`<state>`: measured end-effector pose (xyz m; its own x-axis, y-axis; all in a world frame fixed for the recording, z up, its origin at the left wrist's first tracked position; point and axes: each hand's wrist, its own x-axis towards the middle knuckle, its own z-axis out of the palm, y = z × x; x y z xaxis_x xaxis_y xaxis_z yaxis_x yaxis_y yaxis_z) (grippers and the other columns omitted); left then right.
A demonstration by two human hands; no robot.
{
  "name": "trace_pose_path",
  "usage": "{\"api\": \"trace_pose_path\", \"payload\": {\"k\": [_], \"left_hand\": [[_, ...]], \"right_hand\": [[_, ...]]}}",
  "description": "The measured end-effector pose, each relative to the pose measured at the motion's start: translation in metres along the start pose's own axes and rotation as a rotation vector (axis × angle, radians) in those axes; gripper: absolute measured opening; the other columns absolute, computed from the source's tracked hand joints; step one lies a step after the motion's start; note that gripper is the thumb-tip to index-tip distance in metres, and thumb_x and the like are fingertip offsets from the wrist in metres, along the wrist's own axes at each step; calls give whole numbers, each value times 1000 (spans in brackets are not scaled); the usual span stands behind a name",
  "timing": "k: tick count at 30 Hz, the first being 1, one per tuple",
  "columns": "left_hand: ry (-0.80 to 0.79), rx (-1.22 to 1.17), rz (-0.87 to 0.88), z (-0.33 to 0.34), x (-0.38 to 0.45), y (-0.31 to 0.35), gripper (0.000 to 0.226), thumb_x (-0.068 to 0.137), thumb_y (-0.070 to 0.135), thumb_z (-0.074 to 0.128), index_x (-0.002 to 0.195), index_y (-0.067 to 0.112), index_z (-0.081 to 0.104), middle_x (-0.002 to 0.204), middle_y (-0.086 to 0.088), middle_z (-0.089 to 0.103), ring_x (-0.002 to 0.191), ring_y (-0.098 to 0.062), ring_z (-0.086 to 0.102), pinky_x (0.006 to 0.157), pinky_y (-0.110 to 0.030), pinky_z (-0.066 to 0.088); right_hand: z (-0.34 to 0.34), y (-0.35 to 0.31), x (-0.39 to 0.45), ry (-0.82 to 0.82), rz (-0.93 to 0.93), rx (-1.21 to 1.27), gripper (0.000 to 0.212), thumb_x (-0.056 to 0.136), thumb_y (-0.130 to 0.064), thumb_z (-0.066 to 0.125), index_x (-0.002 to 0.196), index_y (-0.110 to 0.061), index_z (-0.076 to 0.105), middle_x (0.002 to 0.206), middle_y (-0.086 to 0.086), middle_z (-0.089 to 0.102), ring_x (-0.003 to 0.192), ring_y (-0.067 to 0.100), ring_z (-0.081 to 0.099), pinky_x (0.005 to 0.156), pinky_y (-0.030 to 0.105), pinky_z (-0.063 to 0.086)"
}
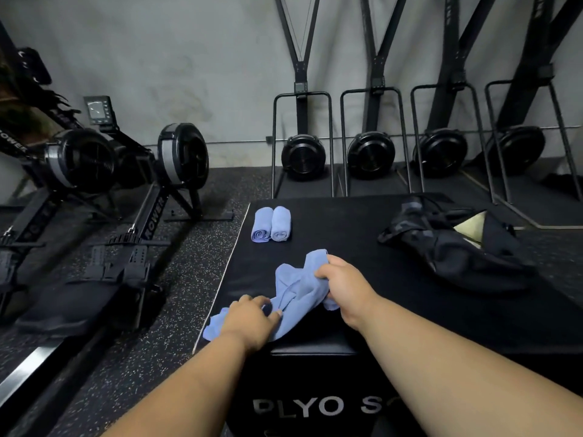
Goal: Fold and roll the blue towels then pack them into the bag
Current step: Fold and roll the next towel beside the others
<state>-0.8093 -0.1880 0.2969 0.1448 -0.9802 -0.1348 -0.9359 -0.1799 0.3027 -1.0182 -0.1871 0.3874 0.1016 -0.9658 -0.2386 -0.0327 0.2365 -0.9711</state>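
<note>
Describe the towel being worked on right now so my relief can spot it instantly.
On the black plyo box, nearest the camera at its left edge, lies the crumpled blue towel. The left hand rests on it; the right hand grips it. Unlike the two rolled towels farther back, it is loose, unrolled.

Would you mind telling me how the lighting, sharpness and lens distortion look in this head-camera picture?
Head view: dim, even light, so the black bag blends into the black mat; the wide lens bows the mat's left edge and the uprights at the wall; the crumpled blue towel and both rolled towels read sharp; the printed lettering at the bottom is soft.
</note>
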Motion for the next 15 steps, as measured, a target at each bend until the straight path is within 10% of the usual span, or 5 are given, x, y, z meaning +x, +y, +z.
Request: {"api": "trace_pose_path", "payload": {"k": [8, 12, 15], "left_hand": [[-57, -166, 44, 4, 29, 34, 51, 95, 51, 55, 143, 34, 56, 140, -4, 51, 132, -29, 47, 114, -38, 38], [-201, -549, 52, 3, 31, 50, 37, 83, 49, 54, 114, 41, 73, 110, 4, 72, 102, -20, 68, 103, -40, 52], [-312, -854, -19, 24, 61, 46, 43, 77, 66, 59, 114, 47, 67, 123, 3, 71, 117, -21, 66, 112, -44, 47]], "right_hand": [[-14, 4, 10, -18, 31, 24, 37, 69, -24, 49, 99, -11, 66, 73, 7, 59, 67, 24, 43, 59, 33, 31], [-23, 2, 14, -72, 41, 105, 50, 75, -24, 47, 119, -17, 70, 101, 17, 73, 77, 24, 63, 63, 30, 43], [-26, -14, 15, -245, 46, 313, 44, 88, -8, 35, 124, -7, 61, 102, 30, 71, 79, 33, 70, 66, 33, 58]]}}
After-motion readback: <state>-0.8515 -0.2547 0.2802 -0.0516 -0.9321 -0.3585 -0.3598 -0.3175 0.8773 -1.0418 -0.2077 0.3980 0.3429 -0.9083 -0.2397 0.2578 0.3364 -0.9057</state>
